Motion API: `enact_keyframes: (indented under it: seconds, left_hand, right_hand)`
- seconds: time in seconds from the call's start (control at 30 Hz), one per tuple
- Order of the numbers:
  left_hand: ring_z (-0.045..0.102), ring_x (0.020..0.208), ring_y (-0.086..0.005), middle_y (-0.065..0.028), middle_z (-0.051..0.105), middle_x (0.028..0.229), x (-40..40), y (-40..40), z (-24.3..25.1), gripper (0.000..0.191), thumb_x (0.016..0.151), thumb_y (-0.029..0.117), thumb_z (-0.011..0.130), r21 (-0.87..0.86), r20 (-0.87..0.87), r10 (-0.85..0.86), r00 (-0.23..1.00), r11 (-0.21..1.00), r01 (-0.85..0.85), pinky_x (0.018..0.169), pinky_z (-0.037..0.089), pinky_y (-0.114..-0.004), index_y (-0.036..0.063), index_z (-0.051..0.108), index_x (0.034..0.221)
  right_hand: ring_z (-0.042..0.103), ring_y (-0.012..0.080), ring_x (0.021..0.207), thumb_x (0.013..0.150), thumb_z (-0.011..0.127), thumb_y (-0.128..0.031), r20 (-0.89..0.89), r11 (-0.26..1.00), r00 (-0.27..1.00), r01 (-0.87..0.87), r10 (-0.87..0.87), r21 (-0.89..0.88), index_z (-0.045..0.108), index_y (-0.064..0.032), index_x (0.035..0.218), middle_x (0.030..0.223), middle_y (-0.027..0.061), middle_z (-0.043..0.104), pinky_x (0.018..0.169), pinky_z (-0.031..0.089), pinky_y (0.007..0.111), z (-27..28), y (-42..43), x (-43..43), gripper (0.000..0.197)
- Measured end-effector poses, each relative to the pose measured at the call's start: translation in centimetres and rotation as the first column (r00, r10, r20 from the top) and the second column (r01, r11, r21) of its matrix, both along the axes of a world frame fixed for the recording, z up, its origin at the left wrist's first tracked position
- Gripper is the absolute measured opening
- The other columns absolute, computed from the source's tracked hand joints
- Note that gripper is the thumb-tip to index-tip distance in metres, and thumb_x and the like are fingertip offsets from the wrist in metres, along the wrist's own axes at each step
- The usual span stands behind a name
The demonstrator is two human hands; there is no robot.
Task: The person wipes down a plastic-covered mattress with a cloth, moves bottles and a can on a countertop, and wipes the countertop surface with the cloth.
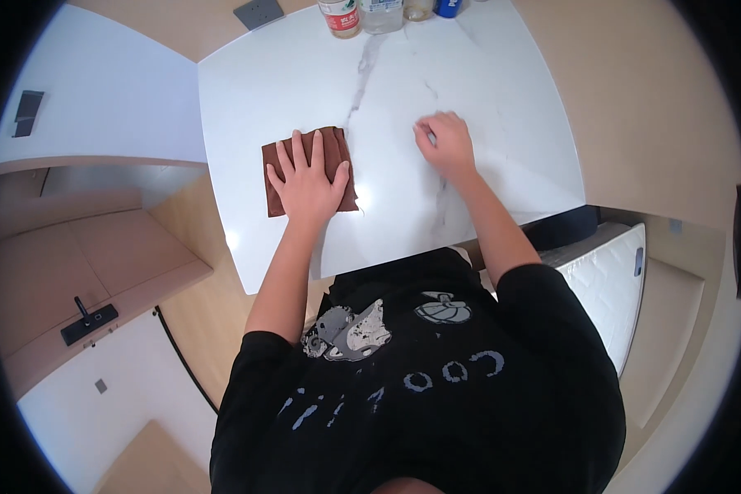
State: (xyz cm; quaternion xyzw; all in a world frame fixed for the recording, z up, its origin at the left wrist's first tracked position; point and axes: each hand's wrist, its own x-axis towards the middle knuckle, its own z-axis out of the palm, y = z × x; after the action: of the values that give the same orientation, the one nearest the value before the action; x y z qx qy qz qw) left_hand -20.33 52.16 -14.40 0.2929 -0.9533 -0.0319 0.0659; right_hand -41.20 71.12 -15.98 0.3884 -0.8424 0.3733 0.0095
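A brown folded cloth lies on the left half of a white marble-patterned table. Spread flat on top of it, palm down, is my left hand; its fingers are apart and not gripped around the cloth. Loose threads stick out at the cloth's lower right corner. To the right, my right hand is loosely curled at the tabletop, with nothing visible in it. Its thumb bends towards the index finger, and whether it touches the table cannot be made out.
Along the table's far edge stand a bottle with a red label, a clear plastic bottle, another clear container and a blue can. A dark socket plate lies beyond the far left edge. A wrapped mattress is behind at right.
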Motion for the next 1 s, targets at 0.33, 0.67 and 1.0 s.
enact_keyframes:
  seconds: [0.33,0.67,1.0]
  left_hand:
    - [0.015,0.158,-0.0467,-0.0136,0.023,0.173,-1.9,0.5,0.3,0.073,0.103,0.061,0.044,0.061,0.061,-0.1,0.993,0.994,0.096,0.118,0.011,-0.079,0.02,0.038,0.164]
    - [0.016,0.159,-0.0443,-0.0142,0.025,0.173,4.0,-3.5,-1.1,0.069,0.104,0.061,0.044,0.022,0.037,0.169,0.985,0.985,-0.17,0.119,0.009,-0.077,0.0269,0.039,0.164]
    - [0.015,0.157,-0.0472,-0.0167,0.02,0.173,-11.5,-2.0,-2.1,0.071,0.104,0.064,0.039,0.042,0.043,0.347,0.937,0.936,-0.349,0.112,0.014,-0.082,0.0242,0.037,0.163]
  right_hand:
    - [0.061,0.0356,0.116,0.087,0.073,-0.007,-0.093,0.962,0.958,0.269,-0.273,-0.055,0.071,-0.0044,0.106,0.119,0.0161,0.068,0.104,0.048,0.044,2.7,15.2,8.5,0.019]
    - [0.051,0.0414,0.131,0.089,0.079,-0.037,-0.846,0.633,-0.068,0.633,-0.529,-0.447,0.062,0.0012,0.134,0.134,0.0221,0.061,0.11,0.041,0.055,27.3,31.1,-5.5,0.061]
    - [0.066,0.0336,0.113,0.092,0.077,-0.036,-0.441,0.559,0.418,0.22,-0.794,-0.799,0.046,0.0115,0.14,0.13,0.0251,0.063,0.095,0.056,0.042,28.6,29.4,-11.6,0.075]
